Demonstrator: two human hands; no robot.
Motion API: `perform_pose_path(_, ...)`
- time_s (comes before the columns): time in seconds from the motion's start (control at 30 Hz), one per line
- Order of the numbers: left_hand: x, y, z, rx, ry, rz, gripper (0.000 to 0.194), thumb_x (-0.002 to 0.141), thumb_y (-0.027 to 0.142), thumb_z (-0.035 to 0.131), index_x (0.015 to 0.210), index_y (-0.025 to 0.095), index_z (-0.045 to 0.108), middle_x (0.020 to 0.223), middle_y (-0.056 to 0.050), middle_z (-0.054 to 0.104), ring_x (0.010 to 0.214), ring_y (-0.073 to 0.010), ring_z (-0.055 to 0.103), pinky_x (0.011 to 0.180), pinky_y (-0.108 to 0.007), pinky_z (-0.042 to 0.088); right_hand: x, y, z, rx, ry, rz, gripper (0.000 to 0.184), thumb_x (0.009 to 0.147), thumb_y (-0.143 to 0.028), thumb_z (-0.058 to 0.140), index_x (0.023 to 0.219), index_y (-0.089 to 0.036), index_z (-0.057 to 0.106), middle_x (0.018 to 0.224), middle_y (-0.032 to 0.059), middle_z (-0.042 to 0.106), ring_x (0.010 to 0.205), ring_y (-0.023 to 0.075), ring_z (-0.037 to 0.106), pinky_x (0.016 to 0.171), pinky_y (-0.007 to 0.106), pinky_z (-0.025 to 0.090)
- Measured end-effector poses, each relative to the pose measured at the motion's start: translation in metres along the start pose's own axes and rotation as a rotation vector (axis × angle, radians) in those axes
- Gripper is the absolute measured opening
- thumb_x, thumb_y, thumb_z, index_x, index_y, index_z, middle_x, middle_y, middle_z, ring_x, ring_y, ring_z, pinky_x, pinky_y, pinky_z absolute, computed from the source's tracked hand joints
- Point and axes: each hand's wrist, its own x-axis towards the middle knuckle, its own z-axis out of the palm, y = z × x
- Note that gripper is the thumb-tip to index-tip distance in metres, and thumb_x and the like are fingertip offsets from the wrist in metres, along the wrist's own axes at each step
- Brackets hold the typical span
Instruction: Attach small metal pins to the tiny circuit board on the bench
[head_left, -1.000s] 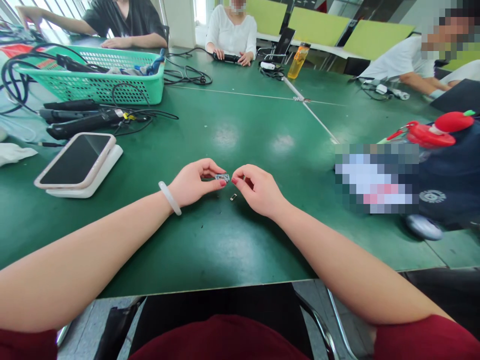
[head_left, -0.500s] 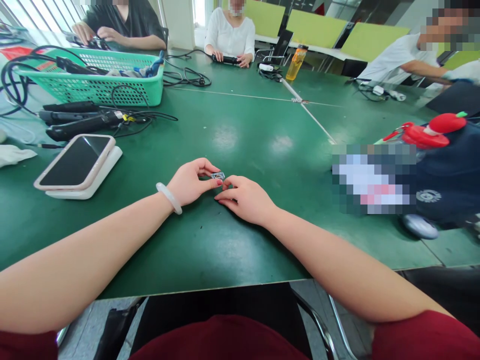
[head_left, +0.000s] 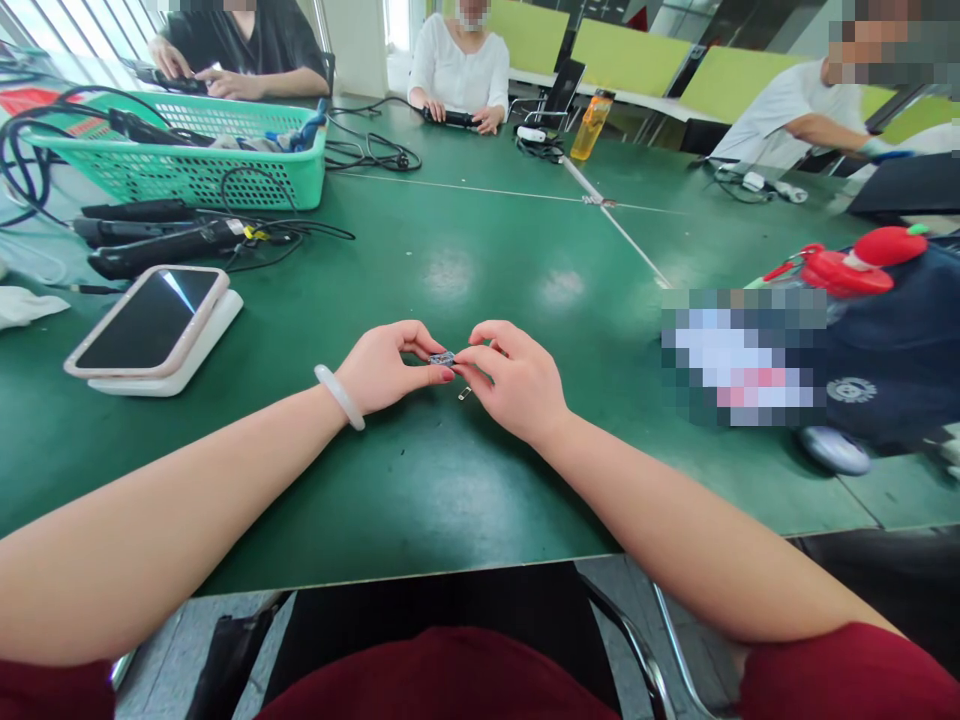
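A small piece like a circuit board (head_left: 441, 358) is pinched between the thumb and fingers of my left hand (head_left: 386, 367), which wears a pale bangle (head_left: 339, 397) at the wrist. From the other side my right hand (head_left: 521, 378) closes its thumb and index finger on the board's right end, its other fingers curled above. Just below the right fingertips shows a tiny silver metal piece (head_left: 465, 392); it seems to lie on the green table (head_left: 450, 480). Fine details of both small parts are too small to make out.
To the left lie a phone (head_left: 150, 320) on a white box, black corded tools (head_left: 165, 240) and a green basket (head_left: 202, 165). On the right are a dark bag (head_left: 900, 340) and a mouse (head_left: 834, 450). An orange bottle (head_left: 592, 125) stands farther back. Other people sit around the table.
My right hand has shifted slightly right and raised its fingers, and the silver metal piece beneath it has come into view. The board in my left hand has moved slightly right and down.
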Motion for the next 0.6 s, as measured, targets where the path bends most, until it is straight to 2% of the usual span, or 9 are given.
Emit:
perform_pose_path(0.13, -0.0004, 0.0002, -0.0005, -0.063, -0.01, 0.008, 0.034, 0.062, 0.04, 0.079, 0.079, 0.016, 0.062, 0.088, -0.007, 0.071, 0.083, -0.0203, 0.066, 0.081, -0.037, 0.052, -0.0012, 0.0003, -0.0013, -0.035, 0.032, -0.051, 0.029, 0.095, -0.034, 0.043, 0.088, -0.022, 0.069, 0.101, 0.0065, 0.059, 0.075, 0.0158, 0.047, 0.073, 0.032, 0.04)
perform_pose_path(0.3, 0.0002, -0.0036, -0.0017, -0.185, -0.082, -0.016, 0.035, 0.063, 0.039, 0.078, 0.08, 0.016, 0.06, 0.086, -0.007, 0.071, 0.08, -0.0195, 0.067, 0.077, -0.036, 0.054, -0.0009, -0.0024, -0.0056, -0.08, -0.015, -0.048, 0.031, 0.095, -0.035, 0.041, 0.088, -0.024, 0.068, 0.102, 0.0059, 0.059, 0.077, 0.0175, 0.047, 0.075, 0.035, 0.038)
perform_pose_path(0.5, -0.0026, 0.0033, 0.0007, -0.073, -0.026, 0.02, 0.033, 0.062, 0.037, 0.079, 0.078, 0.016, 0.06, 0.084, -0.006, 0.071, 0.081, -0.0196, 0.066, 0.081, -0.037, 0.052, 0.0008, -0.004, -0.008, -0.126, -0.057, -0.055, 0.032, 0.096, -0.032, 0.039, 0.083, -0.022, 0.067, 0.113, 0.0066, 0.06, 0.082, 0.0193, 0.049, 0.075, 0.037, 0.035)
perform_pose_path(0.6, -0.0027, 0.0042, 0.0011, -0.118, -0.034, 0.01, 0.033, 0.062, 0.036, 0.079, 0.078, 0.016, 0.06, 0.085, -0.006, 0.07, 0.082, -0.0195, 0.066, 0.08, -0.037, 0.052, 0.0002, -0.0036, -0.0067, -0.118, -0.054, -0.06, 0.029, 0.095, -0.031, 0.041, 0.087, -0.023, 0.068, 0.115, 0.006, 0.06, 0.085, 0.0197, 0.05, 0.076, 0.037, 0.035)
